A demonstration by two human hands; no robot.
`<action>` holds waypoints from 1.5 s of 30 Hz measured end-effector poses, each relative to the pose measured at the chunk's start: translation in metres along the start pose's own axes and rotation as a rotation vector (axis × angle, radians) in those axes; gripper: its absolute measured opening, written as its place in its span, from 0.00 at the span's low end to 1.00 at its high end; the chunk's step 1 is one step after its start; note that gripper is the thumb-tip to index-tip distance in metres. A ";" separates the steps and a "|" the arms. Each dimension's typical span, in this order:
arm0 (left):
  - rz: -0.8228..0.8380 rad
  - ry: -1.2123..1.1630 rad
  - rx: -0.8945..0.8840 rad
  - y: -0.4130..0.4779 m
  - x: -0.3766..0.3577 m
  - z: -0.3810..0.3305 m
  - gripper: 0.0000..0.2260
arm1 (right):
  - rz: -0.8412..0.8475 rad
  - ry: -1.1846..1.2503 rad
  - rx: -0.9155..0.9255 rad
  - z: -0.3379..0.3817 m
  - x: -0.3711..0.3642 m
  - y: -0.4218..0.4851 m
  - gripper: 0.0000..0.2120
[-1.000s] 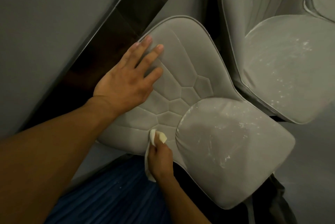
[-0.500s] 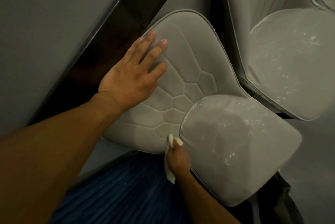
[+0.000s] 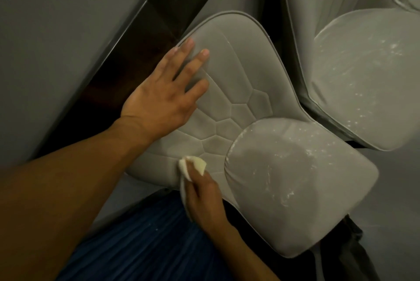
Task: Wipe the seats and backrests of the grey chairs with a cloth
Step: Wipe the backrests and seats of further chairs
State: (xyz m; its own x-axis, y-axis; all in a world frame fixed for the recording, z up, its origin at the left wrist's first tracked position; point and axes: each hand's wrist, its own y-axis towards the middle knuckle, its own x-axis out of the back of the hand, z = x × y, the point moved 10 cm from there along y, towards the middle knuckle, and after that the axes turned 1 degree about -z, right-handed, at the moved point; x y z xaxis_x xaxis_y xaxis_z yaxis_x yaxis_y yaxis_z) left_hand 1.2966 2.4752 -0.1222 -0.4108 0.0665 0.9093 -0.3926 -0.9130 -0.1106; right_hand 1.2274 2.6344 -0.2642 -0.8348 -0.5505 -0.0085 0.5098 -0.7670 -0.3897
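A grey chair fills the middle of the head view. Its quilted backrest (image 3: 238, 80) has stitched hexagon seams, and its seat (image 3: 295, 178) carries white dusty smears. My left hand (image 3: 163, 96) lies flat on the backrest with straight, spread fingers. My right hand (image 3: 204, 196) grips a small white cloth (image 3: 193, 164) and holds it against the lower edge of the backrest, just left of the seat. A second grey chair (image 3: 368, 80), also flecked with white, stands at the upper right.
A grey wall panel (image 3: 56, 42) with a dark strip (image 3: 141, 39) runs diagonally on the left, close to the backrest. Blue ribbed fabric (image 3: 147, 246) lies below the chair. Grey floor (image 3: 400, 201) shows at the right.
My right hand with the cloth slid right along the backrest's lower edge toward the seat, then back left a little. My left hand stayed flat on the backrest.
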 end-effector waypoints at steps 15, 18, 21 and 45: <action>0.003 0.022 -0.010 -0.001 -0.002 -0.001 0.15 | -0.148 -0.056 -0.358 -0.066 0.017 0.038 0.22; 0.009 0.035 -0.008 -0.001 -0.002 0.000 0.15 | -0.204 0.184 -0.226 -0.017 0.002 0.031 0.22; 0.030 0.036 -0.003 0.000 -0.005 0.001 0.16 | -0.176 0.118 -0.079 0.009 -0.002 0.030 0.25; -0.011 -0.017 -0.018 -0.001 0.002 0.000 0.18 | -0.163 0.037 -0.412 -0.008 0.007 0.044 0.25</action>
State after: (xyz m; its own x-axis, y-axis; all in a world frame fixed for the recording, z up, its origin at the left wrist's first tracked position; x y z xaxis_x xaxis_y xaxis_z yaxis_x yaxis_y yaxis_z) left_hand 1.2967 2.4761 -0.1206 -0.3922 0.0690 0.9173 -0.4120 -0.9047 -0.1081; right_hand 1.2423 2.5990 -0.2892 -0.9080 -0.4156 0.0533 0.2520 -0.6432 -0.7230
